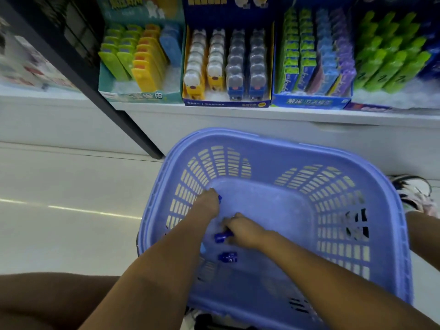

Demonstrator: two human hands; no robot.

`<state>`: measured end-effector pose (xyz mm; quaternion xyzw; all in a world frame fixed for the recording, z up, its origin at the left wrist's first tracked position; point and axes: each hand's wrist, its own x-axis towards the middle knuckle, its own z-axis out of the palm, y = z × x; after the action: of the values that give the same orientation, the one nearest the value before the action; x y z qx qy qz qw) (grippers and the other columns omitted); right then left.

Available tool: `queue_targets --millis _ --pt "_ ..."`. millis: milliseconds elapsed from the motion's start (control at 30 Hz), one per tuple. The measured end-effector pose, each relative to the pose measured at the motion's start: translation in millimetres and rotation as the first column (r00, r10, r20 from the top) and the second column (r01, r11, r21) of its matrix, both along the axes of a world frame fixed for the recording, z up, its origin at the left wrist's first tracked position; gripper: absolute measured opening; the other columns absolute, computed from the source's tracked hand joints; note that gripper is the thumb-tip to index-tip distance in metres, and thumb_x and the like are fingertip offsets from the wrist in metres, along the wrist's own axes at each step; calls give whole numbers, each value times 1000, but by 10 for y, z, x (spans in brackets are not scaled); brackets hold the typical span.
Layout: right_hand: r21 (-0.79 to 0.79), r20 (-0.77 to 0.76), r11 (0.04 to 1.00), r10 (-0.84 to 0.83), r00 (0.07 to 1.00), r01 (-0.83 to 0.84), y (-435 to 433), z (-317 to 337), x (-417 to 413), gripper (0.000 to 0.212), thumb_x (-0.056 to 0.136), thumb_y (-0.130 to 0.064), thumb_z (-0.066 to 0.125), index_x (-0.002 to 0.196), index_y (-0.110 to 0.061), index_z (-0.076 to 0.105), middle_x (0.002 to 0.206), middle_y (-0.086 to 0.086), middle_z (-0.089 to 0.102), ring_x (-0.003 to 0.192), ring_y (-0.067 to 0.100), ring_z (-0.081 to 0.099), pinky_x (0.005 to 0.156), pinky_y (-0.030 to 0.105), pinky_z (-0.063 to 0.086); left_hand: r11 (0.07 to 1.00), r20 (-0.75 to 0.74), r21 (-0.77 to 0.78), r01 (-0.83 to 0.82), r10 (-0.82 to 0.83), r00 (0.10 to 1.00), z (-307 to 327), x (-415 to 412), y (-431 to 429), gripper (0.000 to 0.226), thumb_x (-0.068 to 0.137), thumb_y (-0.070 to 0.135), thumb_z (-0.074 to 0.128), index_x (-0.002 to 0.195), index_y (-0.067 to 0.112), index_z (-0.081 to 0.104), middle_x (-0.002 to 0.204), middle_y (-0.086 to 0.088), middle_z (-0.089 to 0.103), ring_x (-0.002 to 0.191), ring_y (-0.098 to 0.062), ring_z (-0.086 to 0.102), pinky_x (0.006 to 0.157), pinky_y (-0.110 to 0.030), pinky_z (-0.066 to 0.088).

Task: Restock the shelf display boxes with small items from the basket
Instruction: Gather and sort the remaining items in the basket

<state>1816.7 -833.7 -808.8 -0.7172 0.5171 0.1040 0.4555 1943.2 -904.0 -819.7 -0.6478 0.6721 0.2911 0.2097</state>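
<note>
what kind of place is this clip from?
Likely a shop aisle, stationery or small toys. Printed display boxes on a white shelf hold rows of identical packaged items. A purple plastic shopping basket sits on the floor below, with small blue items in it.

Periwinkle slotted basket (pixel 273 147), dark-blue items (pixel 228 257) inside; at 12 o'clock, navy display box (pixel 226 104) with yellow and blue toys (pixel 215 78).
</note>
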Motion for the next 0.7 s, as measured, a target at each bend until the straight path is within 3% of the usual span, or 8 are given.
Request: queue_targets --millis 67,100,167,267,367,533,633,700 --pt "54 52 991 -129 990 126 -152 165 -130 30 90 -26 56 116 -10 58 111 13 58 96 23 55 80 30 40 989 -108 86 -117 126 986 122 -33 -73 26 96 12 43 113 -4 55 113 -20 62 109 -34 56 87 -36 42" --pt "84 99 981 -184 978 176 -252 266 -210 26 92 -22 55 114 -9 59 104 11 60 90 21 54 80 30 41 967 -189 153 -202 229 955 200 -52 -110 20 94 11 45 95 -1 61 90 -18 67 91 -33 59 74 -34 44" --pt "191 210 937 -330 920 292 -444 508 -392 20 93 -10 52 111 -5 60 91 11 59 76 19 54 75 31 46 844 -372 369 -390 519 770 401 -129 -167 20 89 8 46 70 7 54 61 -12 56 60 -22 52 59 -28 38" --pt "364 342 821 -558 756 441 -643 922 -709 14 91 -1 55 104 -2 58 80 13 57 56 12 55 60 21 48 685 -507 613 -393 723 469 780 -228 -202 15 90 5 45 79 10 55 64 -5 57 49 -10 52 53 -23 38" --pt "315 427 768 -639 640 557 -719 1321 -973 9 89 -14 61 83 -7 60 64 6 60 44 6 53 48 15 45 704 -627 653 -280 709 322 1173 -340 -184 18 96 20 48 88 12 62 65 -2 65 51 -7 51 50 -18 41" --pt "90 506 740 -610 610 666 -684 1819 -1161 23 86 -29 64 69 -14 60 50 -4 56 40 5 43 42 15 33 811 -788 557 -179 584 195 1649 -512 -87 19 92 29 57 93 12 66 73 -2 69 56 -7 50 51 -16 43" --pt "61 637 712 -568 522 700 -634 2040 -1212 18 87 -24 63 73 -14 61 55 -4 59 45 5 50 46 15 41 832 -832 522 -190 545 102 1877 -625 -64 16 90 24 59 93 9 65 72 -3 67 54 -6 50 49 -16 41" --pt "133 726 685 -559 400 716 -619 2180 -1259 6 88 -15 61 84 -11 62 68 4 64 53 9 58 53 17 48 846 -862 478 -238 504 60 2002 -736 -56 12 91 20 58 89 9 64 71 -3 64 52 -6 50 49 -16 42"
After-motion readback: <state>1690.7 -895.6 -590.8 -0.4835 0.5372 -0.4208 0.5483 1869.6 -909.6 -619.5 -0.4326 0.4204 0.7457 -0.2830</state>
